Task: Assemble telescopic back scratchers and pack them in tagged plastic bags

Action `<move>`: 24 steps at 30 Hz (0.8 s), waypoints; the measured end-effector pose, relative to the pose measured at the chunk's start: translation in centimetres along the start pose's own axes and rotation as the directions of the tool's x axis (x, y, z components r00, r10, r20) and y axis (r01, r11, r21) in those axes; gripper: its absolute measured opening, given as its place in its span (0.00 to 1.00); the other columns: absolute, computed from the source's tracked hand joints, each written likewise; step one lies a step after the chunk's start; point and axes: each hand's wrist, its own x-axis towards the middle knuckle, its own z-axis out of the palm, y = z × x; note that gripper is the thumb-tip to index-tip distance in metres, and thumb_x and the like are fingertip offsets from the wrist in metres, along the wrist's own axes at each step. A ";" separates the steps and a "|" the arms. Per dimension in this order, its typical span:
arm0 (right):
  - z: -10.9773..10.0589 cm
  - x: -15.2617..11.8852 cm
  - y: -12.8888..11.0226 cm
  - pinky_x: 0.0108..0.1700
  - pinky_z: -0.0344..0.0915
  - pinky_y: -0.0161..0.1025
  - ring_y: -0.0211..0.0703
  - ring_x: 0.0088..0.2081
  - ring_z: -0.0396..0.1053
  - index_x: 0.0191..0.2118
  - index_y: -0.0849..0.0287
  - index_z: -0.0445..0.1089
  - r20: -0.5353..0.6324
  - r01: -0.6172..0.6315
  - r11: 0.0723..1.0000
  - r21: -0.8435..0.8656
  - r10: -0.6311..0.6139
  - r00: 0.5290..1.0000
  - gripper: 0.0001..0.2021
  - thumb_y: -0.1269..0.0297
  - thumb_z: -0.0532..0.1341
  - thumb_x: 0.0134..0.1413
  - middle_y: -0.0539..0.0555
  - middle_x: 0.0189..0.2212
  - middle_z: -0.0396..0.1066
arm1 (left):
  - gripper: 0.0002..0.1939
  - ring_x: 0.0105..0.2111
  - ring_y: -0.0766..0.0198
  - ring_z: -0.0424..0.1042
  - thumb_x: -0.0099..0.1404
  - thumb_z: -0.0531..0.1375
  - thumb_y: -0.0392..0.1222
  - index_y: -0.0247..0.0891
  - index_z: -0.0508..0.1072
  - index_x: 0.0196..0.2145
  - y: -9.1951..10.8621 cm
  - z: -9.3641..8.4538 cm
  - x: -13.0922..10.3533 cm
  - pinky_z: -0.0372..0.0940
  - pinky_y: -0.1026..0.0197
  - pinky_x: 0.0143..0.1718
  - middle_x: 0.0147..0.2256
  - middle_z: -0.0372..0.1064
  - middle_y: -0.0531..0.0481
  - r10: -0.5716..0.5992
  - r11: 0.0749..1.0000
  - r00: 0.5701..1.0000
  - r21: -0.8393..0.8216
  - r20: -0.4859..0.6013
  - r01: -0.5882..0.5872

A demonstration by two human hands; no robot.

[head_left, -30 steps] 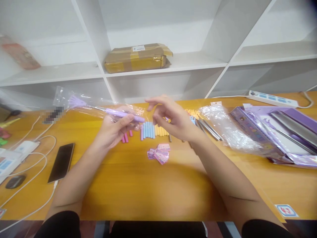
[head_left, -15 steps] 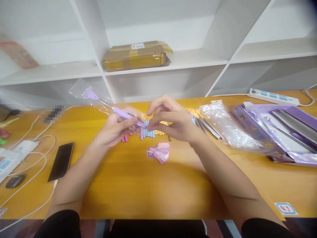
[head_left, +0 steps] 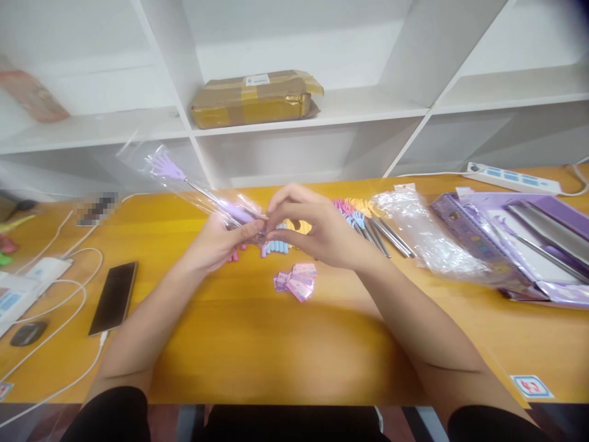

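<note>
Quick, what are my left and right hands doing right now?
Left hand: closed on a purple back scratcher in a clear bag.
Right hand: fingers curled at the bag's handle end; whether they grip it can't be told.

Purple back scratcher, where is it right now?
Head view, left of centre: the purple back scratcher is in a clear bag held by the left hand, close to the right hand.

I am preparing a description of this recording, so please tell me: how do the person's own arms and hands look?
The left hand and right hand are bare, with nothing visibly worn on them. The forearms are bare too. Plain black sleeves show near the picture's bottom edge, one on each arm.
</note>
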 end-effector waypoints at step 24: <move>0.4 0.2 0.6 0.29 0.53 0.32 0.31 0.26 0.58 0.30 0.59 0.68 0.227 -0.299 0.908 0.294 0.238 0.944 0.22 0.48 0.62 0.73 0.45 0.24 0.64 | 0.18 0.32 0.61 0.81 0.56 0.79 0.43 0.40 0.81 0.43 0.8 1.1 -1.2 0.76 0.62 0.33 0.35 0.82 0.48 0.024 0.994 0.999 0.108 0.021 -0.026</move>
